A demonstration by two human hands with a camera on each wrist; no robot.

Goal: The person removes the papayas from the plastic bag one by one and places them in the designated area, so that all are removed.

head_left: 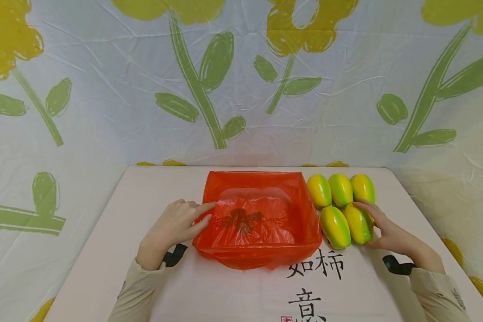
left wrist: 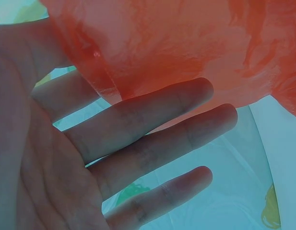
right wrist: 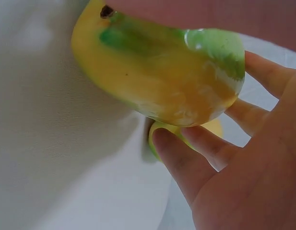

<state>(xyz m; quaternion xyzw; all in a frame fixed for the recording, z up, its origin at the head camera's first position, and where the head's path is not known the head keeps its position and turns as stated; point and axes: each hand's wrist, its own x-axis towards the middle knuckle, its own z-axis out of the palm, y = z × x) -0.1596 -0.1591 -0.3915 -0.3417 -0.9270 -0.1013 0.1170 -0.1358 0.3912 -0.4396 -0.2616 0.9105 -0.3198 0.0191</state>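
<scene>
An open box-shaped red plastic bag (head_left: pixel 257 257) sits mid-table. At its left wall is my left hand (head_left: pixel 175 226), fingers extended. In the left wrist view, the thumb and index finger pass behind the red film, while the other fingers (left wrist: pixel 157 158) lie in front of it. My right hand (head_left: pixel 392 230) holds a yellow-green mango (head_left: pixel 359 223), the front right one of the group. Seen from the right wrist, the thumb crosses over this mango (right wrist: pixel 157 81) and fingers reach behind its far side. Another mango (head_left: pixel 335 227) lies just left of it.
Behind these two, a row of three mangoes includes a left one (head_left: pixel 319 191), a middle one (head_left: pixel 341 190) and a right one (head_left: pixel 362 188). Black brush characters (head_left: pixel 306 304) mark the pale table covering (head_left: pixel 209 295). A flower-patterned cloth (head_left: pixel 326 129) hangs behind the table.
</scene>
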